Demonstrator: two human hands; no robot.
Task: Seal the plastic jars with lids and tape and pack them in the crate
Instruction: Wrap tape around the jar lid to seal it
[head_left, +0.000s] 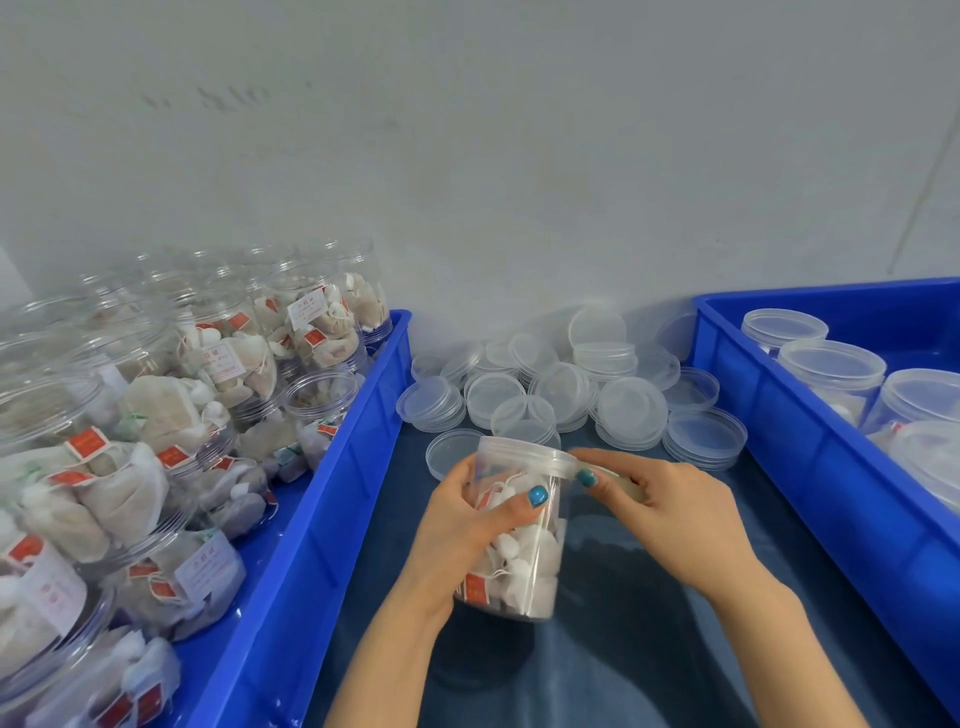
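Observation:
A clear plastic jar (524, 551) full of tea bags with red tags is held upright over the table, a translucent lid (524, 454) on its top. My left hand (467, 525) grips the jar's body from the left, thumb across the front. My right hand (660, 509) pinches a strip of clear tape (618, 475) against the lid's right edge; a roll seems to sit in its palm, mostly hidden. The blue crate (810, 441) on the right holds several lidded jars (831, 371).
A heap of loose translucent lids (566, 389) lies on the dark blue table (649, 649) behind the jar. The blue crate (332, 499) on the left is packed with several open jars (218, 364) of tea bags. A grey wall stands behind.

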